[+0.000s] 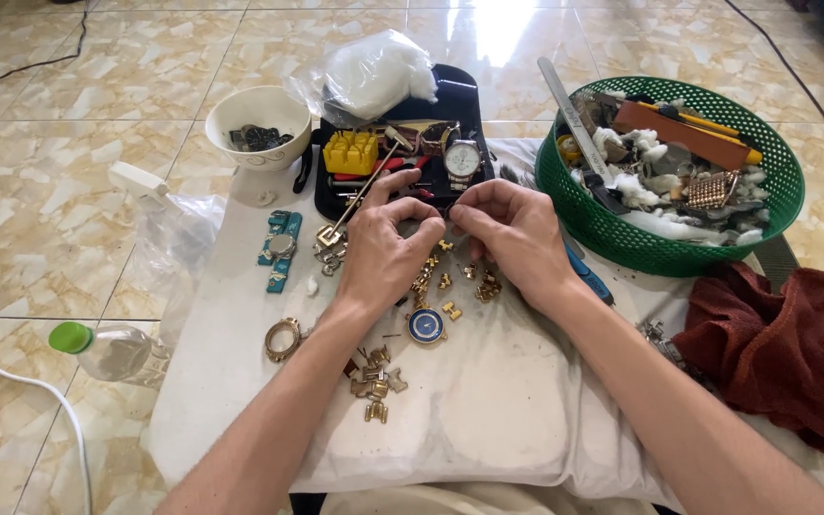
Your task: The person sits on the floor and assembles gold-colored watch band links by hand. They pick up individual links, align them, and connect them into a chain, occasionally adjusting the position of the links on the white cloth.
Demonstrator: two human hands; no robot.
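Both hands meet over a white cloth-covered cushion (488, 410), soft and smudged with grey marks. The left hand (383, 243) arches with knuckles up, its fingers (423, 229) pinched together at the tips; the right hand (517, 234) mirrors it, its fingers (462, 212) also drawn together, and the two sets of fingertips nearly touch around something too small to make out. Just beneath the fingertips lies a scatter of small gold metal watch-band links (445, 281), shiny and blocky, too many and too overlapped to count surely. Nearer the person than the fingers sits one round watch face with a blue dial (426, 325) and gold rim, and nearer still a second cluster of gold links (374, 381). To the left of the left hand rest one gold ring-shaped watch case (283, 339) and one teal strap piece (279, 250). Just beyond the fingers stands a black tool case (460, 95) holding one silver wristwatch (463, 160) with a white dial and one yellow plastic block (351, 151). Farther left of it is one white ceramic bowl (257, 119) with dark parts inside. To the right of the right hand is one green plastic mesh basket (784, 186), round and heaped with tools and metal bits, and a crumpled dark red towel (793, 348) lies below it. One clear bottle with a green cap (112, 351) lies on the glossy tiled floor, well left of the hands. Both forearms stretch forward, converging at the wrists.
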